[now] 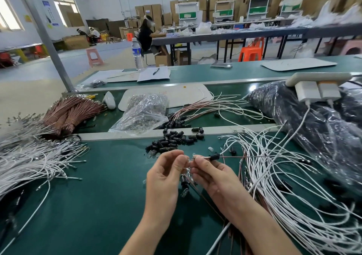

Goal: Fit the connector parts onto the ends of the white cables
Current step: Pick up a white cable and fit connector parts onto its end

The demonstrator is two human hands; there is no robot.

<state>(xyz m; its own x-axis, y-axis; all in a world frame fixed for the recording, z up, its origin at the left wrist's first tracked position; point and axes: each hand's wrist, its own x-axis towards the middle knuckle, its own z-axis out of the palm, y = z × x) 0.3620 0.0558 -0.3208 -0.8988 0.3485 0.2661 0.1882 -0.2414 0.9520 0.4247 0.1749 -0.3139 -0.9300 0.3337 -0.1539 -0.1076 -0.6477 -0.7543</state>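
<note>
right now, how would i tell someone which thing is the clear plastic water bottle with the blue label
Find the long green workbench and look to its far strip, right of the slanted grey metal post. The clear plastic water bottle stands left of white paper sheets bearing a dark pen. It is the only tall upright thing there.

Fingertips (181, 161) partly hide the tiny clear connector part (187, 169); its shape is unclear.

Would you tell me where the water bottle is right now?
Head view, left of centre: the water bottle stands upright on the far bench, beside the paper and pen.
</note>
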